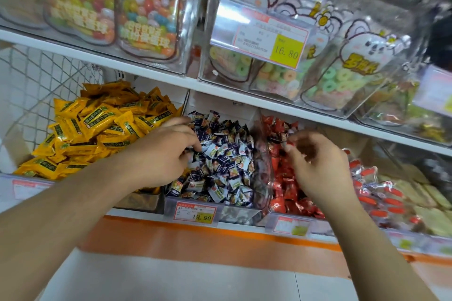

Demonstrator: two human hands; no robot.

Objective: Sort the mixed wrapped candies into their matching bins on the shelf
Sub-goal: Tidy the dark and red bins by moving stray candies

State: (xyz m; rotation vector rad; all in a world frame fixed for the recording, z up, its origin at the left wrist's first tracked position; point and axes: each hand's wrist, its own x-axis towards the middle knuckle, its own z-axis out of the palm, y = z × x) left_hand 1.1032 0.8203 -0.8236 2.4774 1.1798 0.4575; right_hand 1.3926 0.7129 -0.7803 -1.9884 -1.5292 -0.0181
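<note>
Wrapped candies fill a row of clear bins along the lower shelf (244,223), whose front edge carries an orange strip and price tags. Largest, at the left end, lies a heap of yellow packets (97,127) beside a white wire mesh panel (36,76). Next comes the middle bin of purple-and-white candies (225,166), then, past a clear divider (263,154), a bin of red candies (286,190). Toward the right edge lie red-tipped packets and pale green ones. On the upper shelf (146,68) stand clear boxes of coloured candy balls and ring sweets, one with a yellow 16.80 price label (286,50). Pale floor shows below the shelf front. The left hand (166,154) reaches into the purple-and-white candies, fingers curled into the heap; I cannot tell whether it holds one. The right hand (315,164) hovers over the red candies, fingers curled, motion-blurred, grip unclear.
</note>
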